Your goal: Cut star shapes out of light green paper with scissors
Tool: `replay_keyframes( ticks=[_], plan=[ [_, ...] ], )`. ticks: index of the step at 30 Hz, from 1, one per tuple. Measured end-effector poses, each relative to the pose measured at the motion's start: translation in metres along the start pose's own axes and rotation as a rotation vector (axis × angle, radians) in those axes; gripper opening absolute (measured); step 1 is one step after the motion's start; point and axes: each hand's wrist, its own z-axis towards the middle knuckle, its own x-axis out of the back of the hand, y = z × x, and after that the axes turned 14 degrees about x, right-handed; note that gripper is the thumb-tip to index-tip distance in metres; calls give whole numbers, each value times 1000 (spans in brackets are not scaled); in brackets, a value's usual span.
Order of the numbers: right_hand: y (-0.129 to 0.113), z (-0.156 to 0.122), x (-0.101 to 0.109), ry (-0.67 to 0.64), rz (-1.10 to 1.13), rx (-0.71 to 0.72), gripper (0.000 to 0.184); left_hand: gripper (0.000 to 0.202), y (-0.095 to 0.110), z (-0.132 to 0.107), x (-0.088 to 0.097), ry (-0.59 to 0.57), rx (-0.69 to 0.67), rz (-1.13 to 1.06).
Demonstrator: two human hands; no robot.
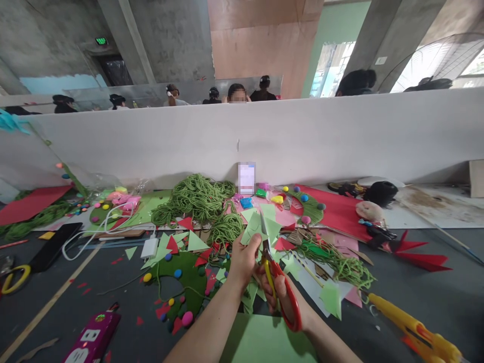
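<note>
My right hand (282, 295) is closed through the red and yellow handles of a pair of scissors (278, 282), blades pointing up and away. My left hand (244, 259) pinches a light green paper piece (259, 227) that the blades meet. A larger light green sheet (264, 340) lies under my forearms. A dark green felt wreath (185, 287) with coloured pompoms lies just left of my left arm. Cut green and red triangles (191, 242) are scattered around it.
A heap of green yarn (198, 199) sits behind the scraps, more yarn (340, 264) to the right. A yellow glue gun (414, 330) lies at right, a purple box (93, 338) and a tape roll (15, 277) at left. A white partition (302, 136) backs the table; several people sit beyond it.
</note>
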Motion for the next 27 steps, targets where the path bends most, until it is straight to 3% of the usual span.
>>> replay_keyframes(
  ticks=[11,27],
  plan=[
    [-9,2,-7,63,35,-53,95,41,5,-5,0,-41,-3,38],
    [-5,-2,-2,40,52,-14,91,42,-1,4,7,-42,13,65]
  ],
)
